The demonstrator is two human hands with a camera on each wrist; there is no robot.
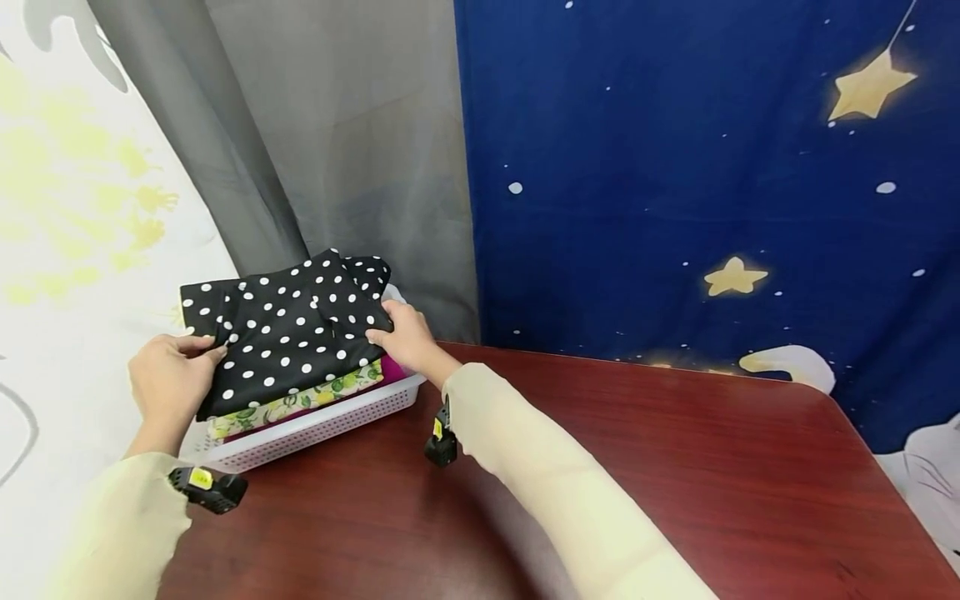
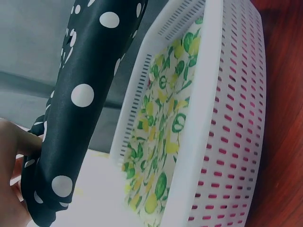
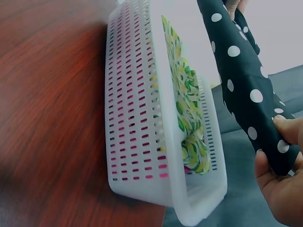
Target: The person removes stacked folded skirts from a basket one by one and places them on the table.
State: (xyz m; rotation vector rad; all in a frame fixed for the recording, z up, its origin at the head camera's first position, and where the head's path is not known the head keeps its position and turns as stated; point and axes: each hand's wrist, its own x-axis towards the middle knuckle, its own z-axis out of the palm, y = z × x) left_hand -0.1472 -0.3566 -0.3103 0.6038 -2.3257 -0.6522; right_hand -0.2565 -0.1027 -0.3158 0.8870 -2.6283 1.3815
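At the left part of the glossy red-brown wooden table, I have both hands on a folded black cloth with white polka dots, held above a rectangular white plastic basket with slotted walls. The left hand is clamped on the cloth's left edge, thumb against fingers; the right hand pinches the right edge likewise. From both wrist views I make out a gap between the polka-dot cloth and the basket. Inside the basket lies a cream cloth printed with yellow lemons and green leaves, and magenta fabric shows at the right end.

I judge the step in hand to be moving the polka-dot cloth over the basket; whether in or out, I cannot tell. If in, the next move calls for lining both edges up with the rim, lowering evenly and releasing together, so the fold stays flat.
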